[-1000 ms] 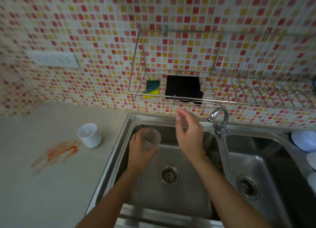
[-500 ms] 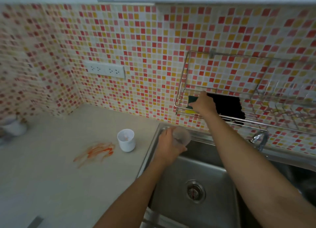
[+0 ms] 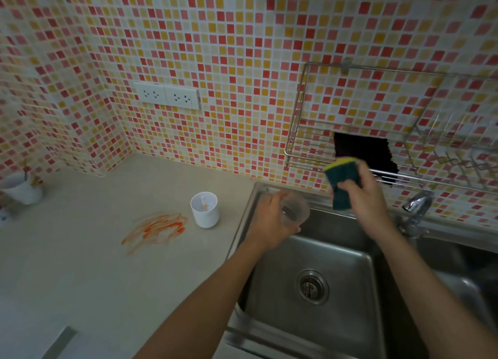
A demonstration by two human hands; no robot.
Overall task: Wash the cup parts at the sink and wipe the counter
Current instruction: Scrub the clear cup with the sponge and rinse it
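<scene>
The left hand point(image 3: 269, 221) grips a clear cup part point(image 3: 295, 209) over the sink point(image 3: 336, 253); the right hand point(image 3: 363, 197) pinches a sponge point(image 3: 341, 181), slightly blurred. A white cup point(image 3: 204, 209) stands beside an orange smear point(image 3: 156, 228) on the counter point(image 3: 80, 278).

Dim, flat light; source unclear. Tiled wall point(image 3: 215, 49) brighter than bench point(image 3: 80, 278), which grays toward the bottom edge. Sink point(image 3: 336, 264) dark, faint sheen on steel. Motion blur on sponge point(image 3: 341, 186) and tap point(image 3: 416, 205). Wide-angle bowing at edges; left corner soft.
</scene>
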